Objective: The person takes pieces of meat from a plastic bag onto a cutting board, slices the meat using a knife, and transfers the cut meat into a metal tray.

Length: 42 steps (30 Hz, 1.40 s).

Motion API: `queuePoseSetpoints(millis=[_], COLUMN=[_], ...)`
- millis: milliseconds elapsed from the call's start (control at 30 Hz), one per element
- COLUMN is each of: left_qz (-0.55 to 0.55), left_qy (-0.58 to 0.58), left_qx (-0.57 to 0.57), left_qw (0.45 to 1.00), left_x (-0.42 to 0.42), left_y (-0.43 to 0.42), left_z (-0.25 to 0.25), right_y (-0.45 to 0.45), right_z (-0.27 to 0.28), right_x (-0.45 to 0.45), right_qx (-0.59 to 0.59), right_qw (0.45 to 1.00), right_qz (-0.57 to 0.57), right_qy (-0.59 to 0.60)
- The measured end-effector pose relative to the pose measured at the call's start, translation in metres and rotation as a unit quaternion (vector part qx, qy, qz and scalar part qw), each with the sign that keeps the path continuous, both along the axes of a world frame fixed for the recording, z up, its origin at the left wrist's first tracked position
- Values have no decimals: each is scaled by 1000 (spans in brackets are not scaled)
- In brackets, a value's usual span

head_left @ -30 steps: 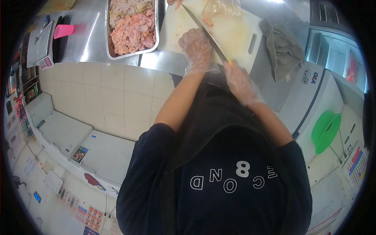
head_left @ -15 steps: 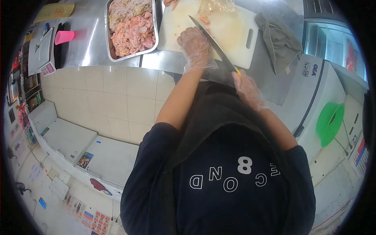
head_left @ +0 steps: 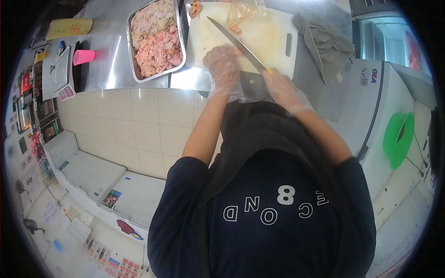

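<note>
My right hand [head_left: 283,89], in a clear plastic glove, is closed around the yellow handle of a long kitchen knife [head_left: 235,42]. The blade slants up and left over the white cutting board [head_left: 273,28]. My left hand [head_left: 221,66], gloved too, rests on the board's near edge left of the blade. Its fingers are curled over a small piece of raw meat [head_left: 238,52], mostly hidden by them. Another meat scrap [head_left: 235,29] lies beyond the blade, beside a clear plastic bag [head_left: 248,9]. More meat [head_left: 194,9] sits at the board's far left corner.
A deep metal tray [head_left: 184,51] of raw, chicken-like meat stands left of the board. To the right lies a grey cloth [head_left: 324,46]. Farther left are a pink cup [head_left: 84,57] and a scale-like device [head_left: 58,74]. A green basin [head_left: 398,140] is at far right.
My left hand has moved nearer to me on the board, and its fingers have shifted. The knife, still in my right hand, has moved left. The whole view has shifted slightly.
</note>
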<state>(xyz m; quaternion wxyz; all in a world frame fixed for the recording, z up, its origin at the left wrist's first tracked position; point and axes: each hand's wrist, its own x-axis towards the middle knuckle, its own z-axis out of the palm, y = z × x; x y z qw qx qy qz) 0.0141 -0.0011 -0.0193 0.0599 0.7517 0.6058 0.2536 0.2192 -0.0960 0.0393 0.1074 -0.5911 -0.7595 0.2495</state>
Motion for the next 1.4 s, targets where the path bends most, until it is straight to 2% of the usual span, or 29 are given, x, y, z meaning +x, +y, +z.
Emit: queuePoseSetpoints(millis=[33,67,100,133,267,333,367,667,733,800,867,900,967,1000,1067,1133,1167,1233,1300,1400], left_qz=[15,21,21,17,20,93,93,83,77,80,81,73,65,58,57,90,93,103,99,71], left_qy=[-48,-48,-67,-86,-126,-116,-117,-6,-1,25,48,47,45,48,49,66,64,75,63,45], left_qx=[22,22,39,56,18,46,45,-24,-10,-27,-39,-21,6,9,19,-41,-39,-58,-37,-8], left_qw=[998,998,997,995,992,988,988,996,997,996,995,996,997,997,997,993,993,990,992,996], left_x=[-7,-12,-17,-21,-17,-4,0,15,14,14,15,14,13,12,13,18,19,21,17,10], left_y=[-3,-5,-8,-11,-8,2,2,8,7,10,8,8,4,2,5,5,6,5,6,3], left_z=[-1,-1,-1,1,9,5,3,-10,-14,-13,-11,-11,-9,-8,-4,-3,0,6,1,-4], right_y=[-21,-29,-31,-31,-24,-15,-15,-18,-15,10,50,64,86,80,49,-3,-23,-42,-39,-28], right_z=[0,17,41,55,69,87,84,59,35,5,5,18,44,39,6,11,21,38,49,46], right_x=[9,8,8,7,-2,-16,-17,-31,-36,-46,-64,-74,-87,-83,-65,-35,-22,-7,1,5], right_qx=[60,59,-74,-205,-176,-209,-210,-185,-73,37,38,39,-111,-101,6,9,-64,-136,-246,-175], right_qw=[998,998,992,955,964,957,956,970,992,998,998,998,992,993,1000,999,998,989,954,968], right_qz=[2,8,-102,-211,-194,-199,-199,-158,-104,12,35,30,-54,-56,1,26,-15,-53,-171,-180], right_qy=[21,21,18,15,46,41,40,-17,2,-48,-46,-45,-3,-2,-24,-32,-9,12,-8,-10])
